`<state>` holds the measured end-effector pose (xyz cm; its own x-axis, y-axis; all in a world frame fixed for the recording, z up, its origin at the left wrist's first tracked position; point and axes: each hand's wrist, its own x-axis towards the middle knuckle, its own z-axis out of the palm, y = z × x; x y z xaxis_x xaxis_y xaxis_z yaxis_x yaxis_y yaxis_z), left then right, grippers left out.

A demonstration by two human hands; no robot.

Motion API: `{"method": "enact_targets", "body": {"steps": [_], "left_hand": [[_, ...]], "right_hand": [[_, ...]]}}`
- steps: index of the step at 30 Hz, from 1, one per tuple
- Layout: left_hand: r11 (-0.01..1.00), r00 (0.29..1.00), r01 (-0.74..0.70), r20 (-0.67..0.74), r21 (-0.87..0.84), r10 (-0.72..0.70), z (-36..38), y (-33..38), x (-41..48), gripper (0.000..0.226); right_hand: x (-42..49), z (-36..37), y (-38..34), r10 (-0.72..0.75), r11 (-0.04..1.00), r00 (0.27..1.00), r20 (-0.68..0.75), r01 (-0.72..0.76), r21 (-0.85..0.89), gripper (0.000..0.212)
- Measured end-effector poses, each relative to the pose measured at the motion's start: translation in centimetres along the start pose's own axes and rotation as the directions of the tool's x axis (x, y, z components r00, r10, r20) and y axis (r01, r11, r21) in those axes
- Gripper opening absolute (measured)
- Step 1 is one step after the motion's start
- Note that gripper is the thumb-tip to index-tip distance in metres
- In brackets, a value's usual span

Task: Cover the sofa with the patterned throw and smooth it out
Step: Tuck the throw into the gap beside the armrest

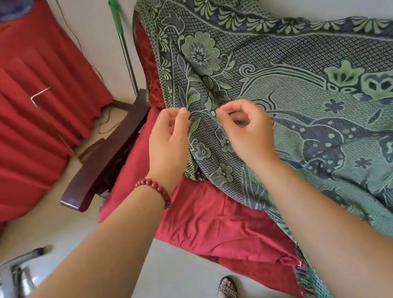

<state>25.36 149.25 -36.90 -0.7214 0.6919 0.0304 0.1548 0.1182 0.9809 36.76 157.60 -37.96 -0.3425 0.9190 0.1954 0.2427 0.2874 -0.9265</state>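
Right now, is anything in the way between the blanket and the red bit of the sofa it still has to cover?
Nothing visible. Both hands, left hand and right hand, pinch the bunched edge of the patterned throw. The bare red seat beside it, up to the wooden armrest, holds no objects.

Left hand: forearm extended, fingers curled in a pinch. Right hand: just beside it, likewise pinching.

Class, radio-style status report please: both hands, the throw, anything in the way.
Left hand and right hand pinching throw at its bunched edge. Red sofa cover still exposed this end. Nothing in the way.
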Motion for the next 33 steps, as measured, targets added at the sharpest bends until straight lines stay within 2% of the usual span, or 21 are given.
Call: {"method": "enact_targets", "body": {"steps": [4, 10, 15, 21, 27, 33], "left_hand": [[1.0, 0.999, -0.03, 0.044, 0.001, 0.03, -1.1, -1.3, 2.7, 0.02], [0.999, 0.99, -0.034, 0.139, -0.013, 0.035, -4.4, -4.0, 6.7, 0.026], [0.998, 0.959, -0.042, 0.279, -0.045, 0.053, -8.3, -7.3, 9.6, 0.026], [0.999, 0.911, -0.041, 0.409, -0.035, 0.052, -10.6, -11.7, 10.6, 0.019], [0.996, 0.904, -0.019, 0.423, -0.086, 0.054, -9.1, -19.6, 10.4, 0.021], [0.992, 0.912, -0.075, 0.395, -0.103, 0.11, -5.0, -32.6, 10.6, 0.017]], "right_hand": [[1.5, 2.7, 0.8, 0.032, 0.999, 0.999, -0.01, -0.032, 0.009, 0.008], [2.1, 8.0, 0.8, 0.054, 0.998, 0.992, -0.114, -0.056, -0.012, 0.012], [-0.2, 13.4, 0.7, 0.067, 0.995, 0.958, -0.278, -0.084, -0.049, 0.009], [-2.7, 18.5, 2.4, 0.151, 0.988, 0.904, -0.4, -0.156, 0.021, 0.005], [-4.4, 21.3, 10.4, 0.143, 0.989, 0.882, -0.449, -0.142, 0.035, 0.006], [-6.0, 24.9, 24.4, 0.09, 0.996, 0.872, -0.481, -0.083, 0.035, 0.011]]}}
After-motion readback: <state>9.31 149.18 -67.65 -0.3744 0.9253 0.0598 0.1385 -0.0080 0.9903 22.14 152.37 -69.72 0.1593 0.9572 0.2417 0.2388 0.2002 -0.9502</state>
